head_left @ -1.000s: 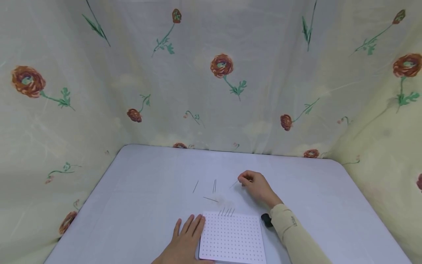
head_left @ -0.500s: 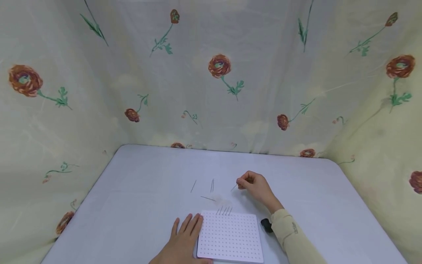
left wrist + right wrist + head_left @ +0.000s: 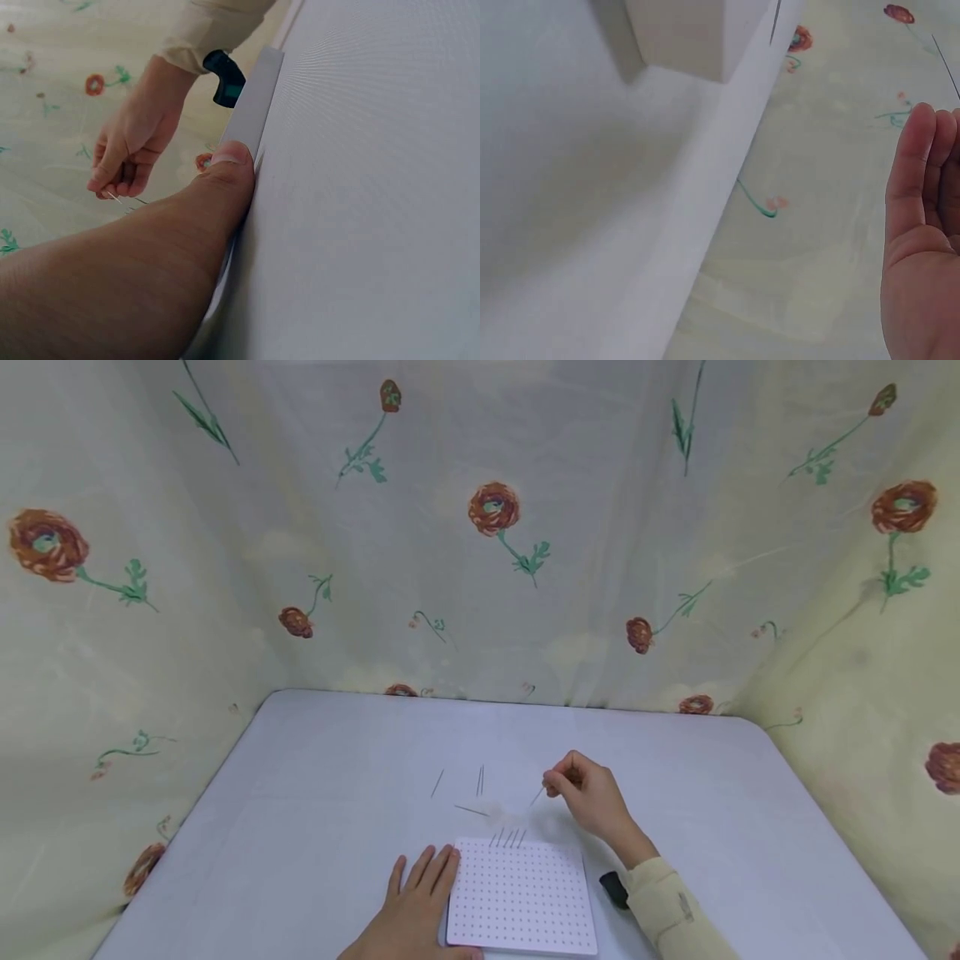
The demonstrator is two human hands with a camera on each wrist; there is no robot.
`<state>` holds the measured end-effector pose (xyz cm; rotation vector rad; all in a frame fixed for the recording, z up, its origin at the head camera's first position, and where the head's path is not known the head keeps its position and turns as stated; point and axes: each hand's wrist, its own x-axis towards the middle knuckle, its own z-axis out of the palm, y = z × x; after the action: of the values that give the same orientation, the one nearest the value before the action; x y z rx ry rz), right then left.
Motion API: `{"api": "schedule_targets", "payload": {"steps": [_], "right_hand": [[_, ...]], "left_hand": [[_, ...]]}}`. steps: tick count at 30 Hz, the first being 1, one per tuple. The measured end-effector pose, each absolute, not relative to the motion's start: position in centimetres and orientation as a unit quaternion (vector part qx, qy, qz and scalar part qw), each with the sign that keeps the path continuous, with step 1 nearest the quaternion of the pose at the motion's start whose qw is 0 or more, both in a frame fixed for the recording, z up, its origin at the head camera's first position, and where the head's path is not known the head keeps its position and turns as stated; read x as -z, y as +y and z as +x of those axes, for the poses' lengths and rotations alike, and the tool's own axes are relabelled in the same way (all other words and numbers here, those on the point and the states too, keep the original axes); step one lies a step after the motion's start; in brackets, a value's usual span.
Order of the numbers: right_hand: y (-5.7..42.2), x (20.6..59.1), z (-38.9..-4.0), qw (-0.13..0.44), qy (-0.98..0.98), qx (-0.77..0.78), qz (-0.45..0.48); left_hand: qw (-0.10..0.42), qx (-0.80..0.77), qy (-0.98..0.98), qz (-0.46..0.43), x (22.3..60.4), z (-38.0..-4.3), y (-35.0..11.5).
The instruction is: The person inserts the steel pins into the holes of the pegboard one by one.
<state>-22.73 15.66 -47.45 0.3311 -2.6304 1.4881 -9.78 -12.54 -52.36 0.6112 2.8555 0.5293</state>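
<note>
A white board with a grid of small holes (image 3: 521, 897) lies at the near middle of the table. My left hand (image 3: 416, 906) rests along its left side with the fingers extended; in the left wrist view the thumb (image 3: 232, 154) presses against the board's side. Beyond the board's far right, my right hand (image 3: 596, 802) pinches a thin metal needle (image 3: 537, 796) between thumb and fingertips, its free end slanting down to the left. The same needle (image 3: 946, 67) points up past the fingers in the right wrist view. Several needles (image 3: 507, 838) stand upright in the board's far row.
Past the board lie loose needles: one slanted (image 3: 437, 783), two side by side (image 3: 480, 781), one nearly crosswise (image 3: 472, 811). A black device (image 3: 614, 890) sits at the right cuff. Flower-printed cloth (image 3: 450, 568) surrounds the white table (image 3: 315, 793) at the back and sides.
My right hand has moved slightly nearer the board with the needle, which now tilts more steeply. The left hand stays on the board. The head view has shifted a little.
</note>
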Motion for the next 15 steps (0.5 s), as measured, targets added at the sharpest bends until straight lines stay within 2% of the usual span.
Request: {"api": "schedule_targets", "payload": {"steps": [10,15], "right_hand": [[15.8,47.3,-20.0,0.107,-0.873,-0.43,0.206],[15.7,47.5,-19.3,0.116,-0.874,-0.418,0.22]], "left_hand": [[0.091,-0.183,0.958,0.203,52.4,-9.8,-12.5],[0.09,-0.181,0.958,0.205,52.4,-9.8,-12.5]]}}
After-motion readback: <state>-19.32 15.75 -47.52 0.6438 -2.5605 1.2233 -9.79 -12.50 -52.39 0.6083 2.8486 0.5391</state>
